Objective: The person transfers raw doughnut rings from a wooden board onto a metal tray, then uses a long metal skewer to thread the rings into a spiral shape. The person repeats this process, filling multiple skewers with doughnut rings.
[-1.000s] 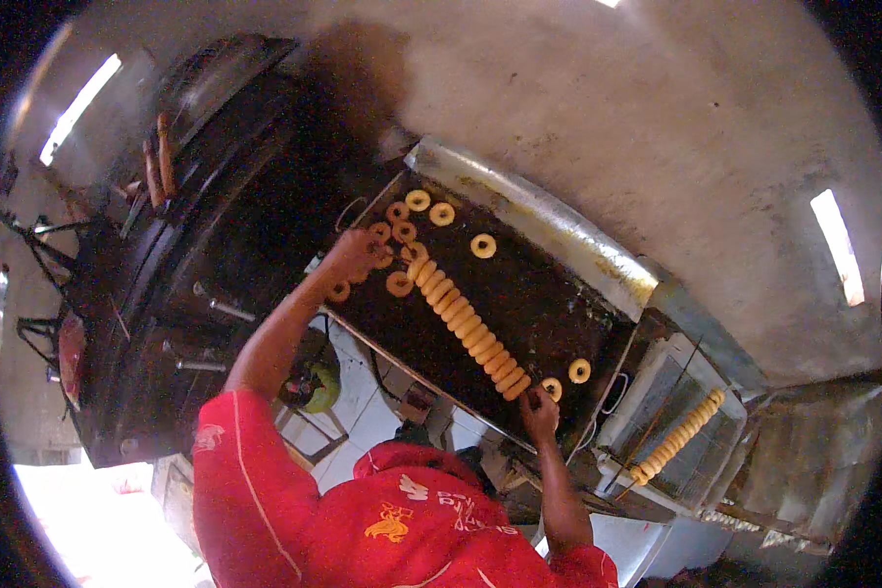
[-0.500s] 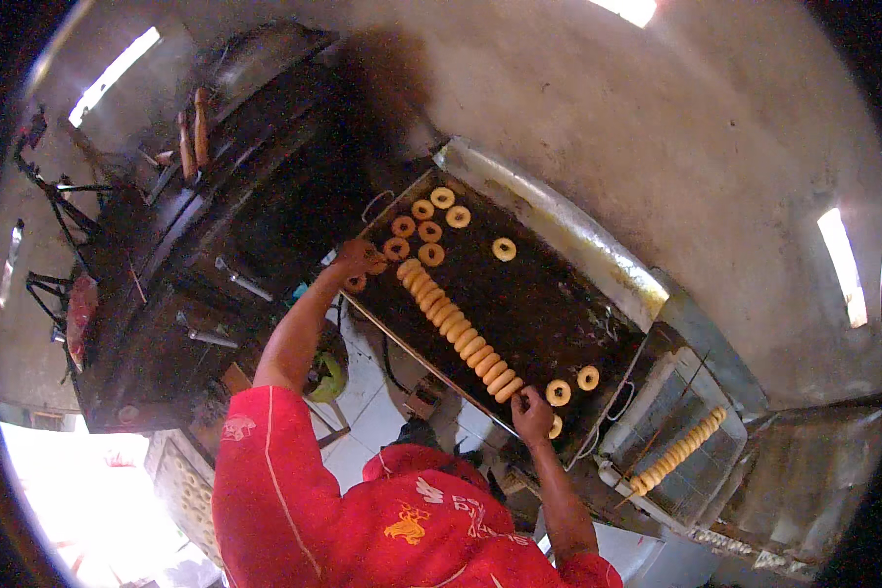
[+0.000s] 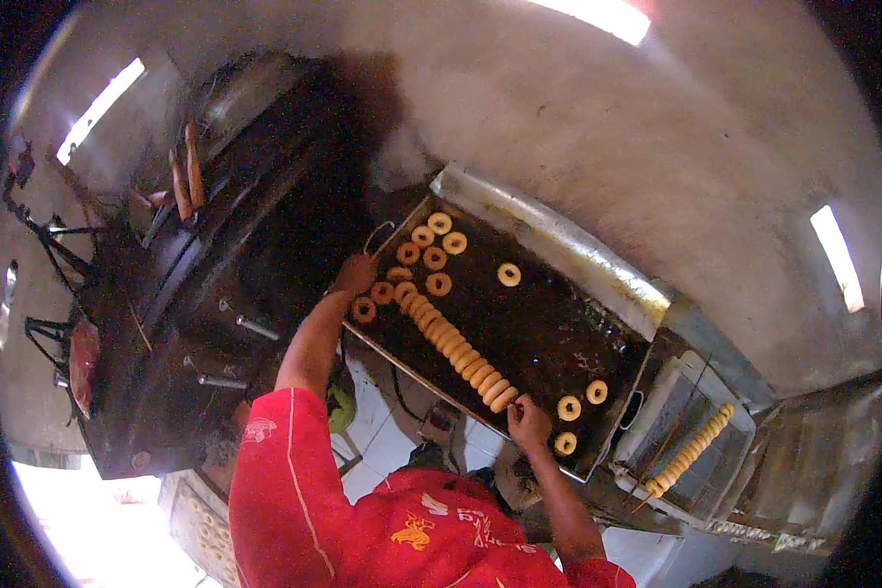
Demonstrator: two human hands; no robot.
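Note:
A long row of ring-shaped breads (image 3: 454, 348) rests slantwise on a dark tray (image 3: 549, 314), the rings packed face to face. My right hand (image 3: 528, 421) is closed at the near right end of the row, its fingertips against the last ring; what they pinch is hidden. My left hand (image 3: 356, 273) is over the tray's left edge, close to a wire handle (image 3: 378, 235) and a few loose rings (image 3: 382, 292). Its fingers are too dark and small to read. More single rings (image 3: 434, 258) lie flat at the far left of the tray.
Right of the tray, another row of rings (image 3: 691, 451) on a thin stick lies across a grey metal container (image 3: 681, 392). Wooden-handled tools (image 3: 187, 176) and dark metalwork stand at the left. A bare wall rises behind the tray's raised metal edge (image 3: 549, 250).
My left hand has come off a loose ring and now sits nearer the tray's handle. My right hand stays at the row's end. The whole view has shifted slightly.

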